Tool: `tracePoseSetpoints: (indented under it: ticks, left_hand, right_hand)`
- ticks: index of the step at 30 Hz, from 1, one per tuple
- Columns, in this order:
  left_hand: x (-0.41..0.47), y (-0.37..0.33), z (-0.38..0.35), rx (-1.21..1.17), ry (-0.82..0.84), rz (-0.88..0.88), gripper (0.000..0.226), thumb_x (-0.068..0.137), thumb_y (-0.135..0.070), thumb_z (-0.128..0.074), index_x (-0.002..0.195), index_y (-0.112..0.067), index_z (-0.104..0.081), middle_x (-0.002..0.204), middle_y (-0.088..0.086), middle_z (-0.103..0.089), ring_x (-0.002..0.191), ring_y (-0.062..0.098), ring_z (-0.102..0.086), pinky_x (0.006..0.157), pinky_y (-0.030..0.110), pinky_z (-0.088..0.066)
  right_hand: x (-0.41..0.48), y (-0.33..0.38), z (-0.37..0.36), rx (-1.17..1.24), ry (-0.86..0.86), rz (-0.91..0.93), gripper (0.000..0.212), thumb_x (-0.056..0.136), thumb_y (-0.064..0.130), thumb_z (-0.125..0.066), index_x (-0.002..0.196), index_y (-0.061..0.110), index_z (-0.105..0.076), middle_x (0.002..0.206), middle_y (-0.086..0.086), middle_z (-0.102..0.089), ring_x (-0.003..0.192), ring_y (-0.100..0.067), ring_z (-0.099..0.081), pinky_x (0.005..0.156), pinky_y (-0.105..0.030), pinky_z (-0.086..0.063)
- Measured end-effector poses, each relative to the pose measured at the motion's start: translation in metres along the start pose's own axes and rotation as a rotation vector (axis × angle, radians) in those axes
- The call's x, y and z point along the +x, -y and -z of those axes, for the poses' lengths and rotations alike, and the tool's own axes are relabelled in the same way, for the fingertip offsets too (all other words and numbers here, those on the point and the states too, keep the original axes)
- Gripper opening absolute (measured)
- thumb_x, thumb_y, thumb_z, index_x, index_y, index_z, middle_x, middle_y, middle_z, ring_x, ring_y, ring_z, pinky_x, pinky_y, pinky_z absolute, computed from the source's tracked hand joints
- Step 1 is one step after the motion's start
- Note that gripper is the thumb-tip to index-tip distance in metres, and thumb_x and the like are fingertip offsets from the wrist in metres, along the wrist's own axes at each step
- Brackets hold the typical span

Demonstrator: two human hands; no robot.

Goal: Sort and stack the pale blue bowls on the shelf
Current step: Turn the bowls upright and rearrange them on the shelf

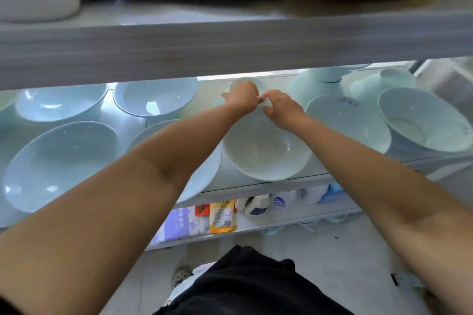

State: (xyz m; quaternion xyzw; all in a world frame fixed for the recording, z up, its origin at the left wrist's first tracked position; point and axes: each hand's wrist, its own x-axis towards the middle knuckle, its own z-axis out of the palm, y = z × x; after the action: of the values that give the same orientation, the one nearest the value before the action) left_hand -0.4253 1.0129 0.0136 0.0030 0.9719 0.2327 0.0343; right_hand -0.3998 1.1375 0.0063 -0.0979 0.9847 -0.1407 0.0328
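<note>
Both my arms reach under the upper board onto the middle shelf (pixel 256 186), where the pale blue bowls stand. My left hand (pixel 243 97) and my right hand (pixel 281 107) meet above the far rim of the white bowl (pixel 263 151), which sits at the shelf's front edge, near its middle. Fingers of both hands are curled and pinched together on a small pale thing (pixel 266 102) between them; I cannot tell what it is. A small bowl (pixel 247 83) shows just behind my left hand, toward the back edge. To the left, a wide bowl (pixel 58 163) lies at the front edge, with two deeper bowls (pixel 153 98) behind it. To the right, a tilted stack of bowls (pixel 422 123) leans near the shelf's right end, with upturned bowls (pixel 309 87) behind it.
</note>
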Motion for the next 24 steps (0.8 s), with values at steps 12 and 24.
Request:
tracePoseSetpoints:
  ticks: [12, 24]
  left_hand:
    - [-0.002, -0.020, -0.005, 0.001, -0.017, 0.052, 0.028, 0.085, -0.008, -0.053, 0.109, -0.008, -0.067, 0.116, 0.013, -0.066, 0.108, 0.030, -0.061, 0.091, 0.037, -0.050]
    - [0.007, -0.006, 0.009, 0.148, -0.212, 0.004, 0.030, 0.091, -0.011, -0.041, 0.112, -0.007, -0.063, 0.118, 0.015, -0.063, 0.113, 0.035, -0.056, 0.096, 0.039, -0.042]
  right_hand:
    - [-0.009, -0.021, -0.004, 0.030, 0.158, -0.129, 0.039, 0.096, 0.021, -0.037, 0.132, 0.009, -0.044, 0.133, -0.015, -0.052, 0.120, -0.032, -0.049, 0.094, -0.036, -0.041]
    - [-0.009, -0.019, 0.006, 0.077, 0.182, -0.216, 0.047, 0.099, 0.033, -0.037, 0.137, 0.007, -0.040, 0.141, -0.016, -0.044, 0.129, -0.033, -0.043, 0.104, -0.037, -0.037]
